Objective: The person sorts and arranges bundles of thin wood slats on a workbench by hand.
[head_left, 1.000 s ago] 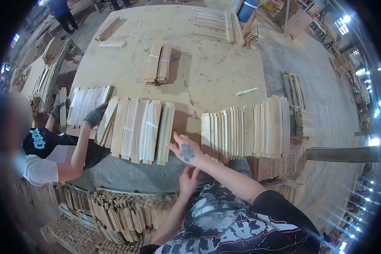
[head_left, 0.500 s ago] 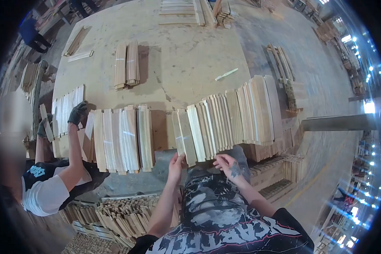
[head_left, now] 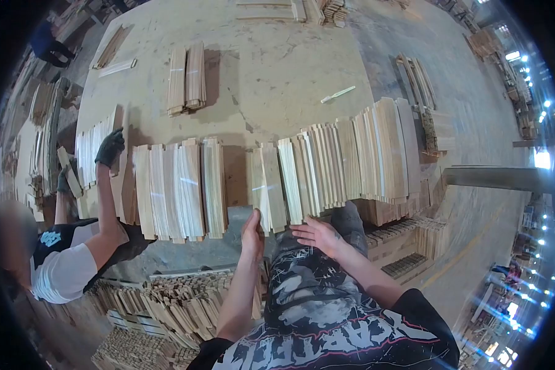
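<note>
A leaning row of thin wooden strips (head_left: 314,166) stands along the near side of the large table (head_left: 277,68). At the lower left end of the row, my left hand (head_left: 251,237) is upright with its fingers extended, by the near end of a pale strip (head_left: 270,191). Part of its fingers is hidden, and firm contact is uncertain. My right hand (head_left: 317,237) lies just below the near ends of neighbouring strips, fingers stretched out and holding nothing.
To the left, a co-worker's gloved hand (head_left: 110,148) reaches to another group of strips (head_left: 95,151). A second row (head_left: 172,188) stands between us. A white-and-green brush (head_left: 338,94) and a small bundle (head_left: 187,77) lie farther back. Stacked wood (head_left: 179,302) sits below the table.
My right hand has moved left towards my left hand, and its fingers have straightened. The left hand has changed from a pinch at the strip's end to a flatter pose.
</note>
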`<state>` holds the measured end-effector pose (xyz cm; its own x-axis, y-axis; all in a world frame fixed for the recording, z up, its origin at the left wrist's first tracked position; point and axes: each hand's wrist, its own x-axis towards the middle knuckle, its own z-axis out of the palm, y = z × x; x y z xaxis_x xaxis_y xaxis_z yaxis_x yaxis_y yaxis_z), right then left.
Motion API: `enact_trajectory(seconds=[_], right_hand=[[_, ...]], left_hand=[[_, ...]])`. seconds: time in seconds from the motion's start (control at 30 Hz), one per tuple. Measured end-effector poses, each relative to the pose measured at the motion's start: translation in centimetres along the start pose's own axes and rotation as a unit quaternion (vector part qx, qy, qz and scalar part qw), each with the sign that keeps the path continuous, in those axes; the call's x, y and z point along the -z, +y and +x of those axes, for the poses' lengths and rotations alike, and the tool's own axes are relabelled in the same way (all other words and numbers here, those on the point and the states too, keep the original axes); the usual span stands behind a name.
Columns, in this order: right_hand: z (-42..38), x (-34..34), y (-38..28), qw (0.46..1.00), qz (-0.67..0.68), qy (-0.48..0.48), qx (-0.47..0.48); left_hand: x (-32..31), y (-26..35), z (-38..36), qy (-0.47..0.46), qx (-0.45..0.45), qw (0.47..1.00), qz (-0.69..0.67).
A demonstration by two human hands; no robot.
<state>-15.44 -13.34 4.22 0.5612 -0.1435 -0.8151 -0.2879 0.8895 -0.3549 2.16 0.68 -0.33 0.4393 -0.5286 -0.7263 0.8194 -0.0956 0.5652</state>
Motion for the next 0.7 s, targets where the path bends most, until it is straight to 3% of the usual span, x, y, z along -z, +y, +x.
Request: enact_trajectory(seconds=[0.07, 0.2, 0.33, 0.4, 0.5, 0.6, 0.7], right_hand=[[-0.1, -0.4, 0.0, 1.0, -0.003, -0.019, -0.013], [0.7, -0.5, 0.8, 0.997, -0.011, -0.062, -0.04], [1.4, -1.0, 0.8, 0.997, -0.017, -0.047, -0.055], [1.5, -1.4, 0.7, 0.997, -0.021, -0.05, -0.056], [2.0, -1.6, 0.9, 0.997, -0.019, -0.066, -0.044], [2.2, -1.2, 1.1, 0.997, -0.024, -0.065, -0.042], [2.4, -1.2, 1.3, 0.997, -0.033, -0.057, -0.039]], left_hand=[[-0.4, 0.0, -0.4, 0.031, -0.027, 0.993, 0.114], [-0.7, -0.4, -0.3, 0.103, -0.067, 0.991, 0.06], [0.9, -0.4, 0.5, 0.069, -0.023, 0.997, 0.027], [1.4, -0.7, 1.0, 0.027, -0.035, 0.998, 0.047], [1.1, -0.6, 0.7, 0.057, -0.08, 0.989, 0.11], [1.0, -0.1, 0.9, 0.003, -0.064, 0.994, 0.086], [0.1, 0.0, 0.9, -0.007, -0.107, 0.987, 0.12]])
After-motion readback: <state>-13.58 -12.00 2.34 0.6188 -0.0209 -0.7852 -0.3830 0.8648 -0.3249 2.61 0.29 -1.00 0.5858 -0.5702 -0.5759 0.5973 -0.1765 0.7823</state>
